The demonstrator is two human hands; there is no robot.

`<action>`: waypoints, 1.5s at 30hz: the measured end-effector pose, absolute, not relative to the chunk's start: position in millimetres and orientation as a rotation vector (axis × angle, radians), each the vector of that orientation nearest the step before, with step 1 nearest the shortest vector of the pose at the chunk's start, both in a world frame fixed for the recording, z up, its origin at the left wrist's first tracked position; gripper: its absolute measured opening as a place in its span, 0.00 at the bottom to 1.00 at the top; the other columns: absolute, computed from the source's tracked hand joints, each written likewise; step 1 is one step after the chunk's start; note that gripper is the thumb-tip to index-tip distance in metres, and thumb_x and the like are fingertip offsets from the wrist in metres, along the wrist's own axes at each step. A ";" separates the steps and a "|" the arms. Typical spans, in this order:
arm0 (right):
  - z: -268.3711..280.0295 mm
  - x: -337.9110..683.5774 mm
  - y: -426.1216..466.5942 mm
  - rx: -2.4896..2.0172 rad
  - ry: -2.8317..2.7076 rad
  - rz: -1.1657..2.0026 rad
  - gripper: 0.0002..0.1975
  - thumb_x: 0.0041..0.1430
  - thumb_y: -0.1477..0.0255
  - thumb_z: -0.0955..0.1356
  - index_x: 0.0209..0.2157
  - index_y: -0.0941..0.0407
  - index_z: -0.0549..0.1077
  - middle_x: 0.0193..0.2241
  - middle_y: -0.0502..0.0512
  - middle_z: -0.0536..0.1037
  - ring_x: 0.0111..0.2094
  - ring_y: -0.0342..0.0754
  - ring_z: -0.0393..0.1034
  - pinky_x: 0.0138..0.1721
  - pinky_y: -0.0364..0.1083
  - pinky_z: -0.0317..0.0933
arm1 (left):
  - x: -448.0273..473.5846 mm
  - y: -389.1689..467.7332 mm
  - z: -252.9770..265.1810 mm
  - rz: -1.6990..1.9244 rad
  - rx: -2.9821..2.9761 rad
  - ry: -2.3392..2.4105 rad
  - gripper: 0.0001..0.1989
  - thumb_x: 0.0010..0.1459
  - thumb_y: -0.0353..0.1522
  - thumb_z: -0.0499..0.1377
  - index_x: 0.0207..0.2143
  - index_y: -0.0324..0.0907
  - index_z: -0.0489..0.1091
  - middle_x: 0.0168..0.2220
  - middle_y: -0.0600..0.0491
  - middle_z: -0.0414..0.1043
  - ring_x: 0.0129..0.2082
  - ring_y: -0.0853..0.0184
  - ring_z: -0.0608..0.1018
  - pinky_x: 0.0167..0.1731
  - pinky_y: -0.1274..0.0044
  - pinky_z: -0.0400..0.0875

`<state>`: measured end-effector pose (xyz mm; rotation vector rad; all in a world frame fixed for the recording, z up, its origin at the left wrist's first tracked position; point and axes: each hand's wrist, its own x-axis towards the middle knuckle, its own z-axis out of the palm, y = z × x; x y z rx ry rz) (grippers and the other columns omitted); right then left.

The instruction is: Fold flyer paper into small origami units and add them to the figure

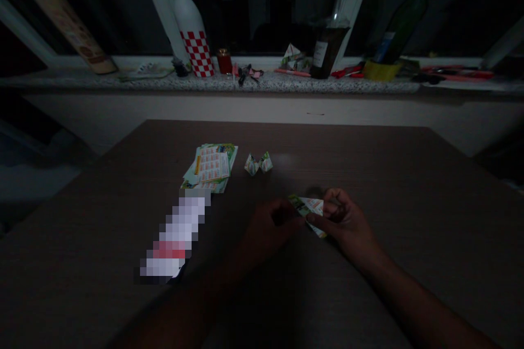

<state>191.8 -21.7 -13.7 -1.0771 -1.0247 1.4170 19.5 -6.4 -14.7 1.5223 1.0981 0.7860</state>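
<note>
A small folded paper point(313, 206), green and white with orange print, is held between both hands above the middle of the table. My left hand point(272, 223) pinches its left edge with thumb and fingers. On the other side, my right hand point(346, 223) grips the paper, thumb on top and fingers curled behind its right edge. Beyond the hands stands a small folded paper shape point(258, 163) with two pointed ends. Left of that shape lies a stack of printed paper sheets point(210, 166). The dim light hides some finger detail.
A blurred-out, bright phone-like object point(176, 240) lies on the brown table point(123, 174), left of my arms. Along the granite windowsill point(270, 84) stand a red-checked white bottle point(192, 32), a dark cup point(325, 52), a green bottle point(405, 22) and a leaning tube point(67, 22).
</note>
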 end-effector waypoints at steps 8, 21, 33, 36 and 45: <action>-10.7 184.5 -25.2 -1.074 -1.039 1.368 0.26 0.39 0.67 0.77 0.26 0.53 0.54 0.17 0.39 0.64 0.17 0.37 0.60 0.19 0.38 0.55 | 23.8 -5.1 -20.0 0.814 1.351 1.091 0.11 0.48 0.37 0.63 0.29 0.37 0.74 0.27 0.53 0.74 0.29 0.67 0.73 0.30 0.77 0.64; -11.5 191.7 -25.4 -1.143 -1.185 1.360 0.26 0.42 0.67 0.75 0.23 0.53 0.51 0.19 0.40 0.57 0.18 0.36 0.55 0.19 0.38 0.52 | 23.3 -5.0 -13.2 0.787 1.189 1.077 0.11 0.45 0.36 0.63 0.18 0.38 0.69 0.16 0.59 0.62 0.19 0.74 0.62 0.23 0.80 0.53; -14.2 201.8 -26.3 -1.132 -1.199 1.393 0.23 0.43 0.74 0.74 0.24 0.53 0.51 0.20 0.39 0.58 0.18 0.36 0.53 0.20 0.37 0.50 | 12.1 -0.2 -11.0 0.816 1.425 1.088 0.11 0.52 0.36 0.60 0.21 0.38 0.70 0.19 0.59 0.61 0.22 0.73 0.63 0.23 0.80 0.54; -15.1 202.6 -26.9 -1.131 -1.228 1.366 0.23 0.44 0.75 0.73 0.24 0.53 0.51 0.20 0.40 0.57 0.19 0.36 0.52 0.19 0.37 0.50 | 10.1 0.1 -10.9 0.815 1.479 1.096 0.08 0.50 0.35 0.62 0.27 0.38 0.73 0.23 0.57 0.68 0.25 0.71 0.68 0.26 0.80 0.59; -16.2 203.5 -24.2 -1.103 -1.329 1.244 0.21 0.46 0.77 0.72 0.25 0.53 0.53 0.22 0.41 0.57 0.21 0.37 0.50 0.20 0.38 0.49 | 3.5 1.1 -3.8 0.761 1.535 1.088 0.10 0.52 0.37 0.62 0.28 0.37 0.75 0.22 0.57 0.69 0.23 0.73 0.66 0.24 0.81 0.57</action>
